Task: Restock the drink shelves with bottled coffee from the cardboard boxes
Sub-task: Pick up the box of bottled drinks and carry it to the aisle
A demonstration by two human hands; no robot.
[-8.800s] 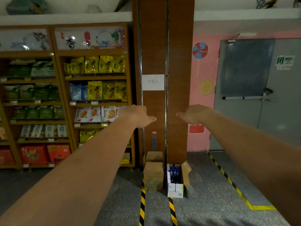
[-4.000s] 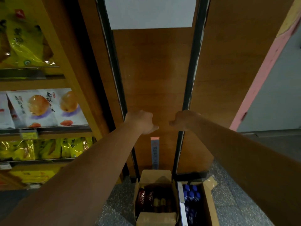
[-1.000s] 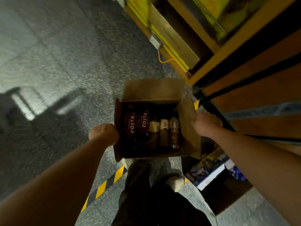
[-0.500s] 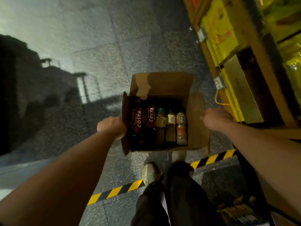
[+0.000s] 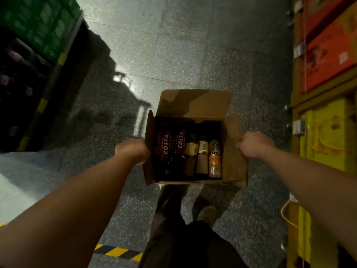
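An open cardboard box (image 5: 195, 102) hangs in front of me above the floor, its flaps spread. My left hand (image 5: 132, 149) grips its left wall and my right hand (image 5: 255, 144) grips its right flap. Inside stand two dark red Costa coffee bottles (image 5: 166, 149), two brown-and-cream coffee bottles (image 5: 201, 151) and an orange-labelled Starbucks bottle (image 5: 214, 157). The bottles lean in a row, their lower halves in shadow.
Grey speckled floor (image 5: 193, 45) stretches ahead. A yellow shelf unit with orange and yellow boxes (image 5: 326, 60) runs along the right edge. Green crates (image 5: 38, 22) on a dark rack stand at the upper left. Black-and-yellow hazard tape (image 5: 117, 251) lies behind my feet (image 5: 204, 213).
I have lifted the box off the floor by the pillar and turned away with it. The yellow shelf has slid to the right edge and the hazard tape has passed behind me.
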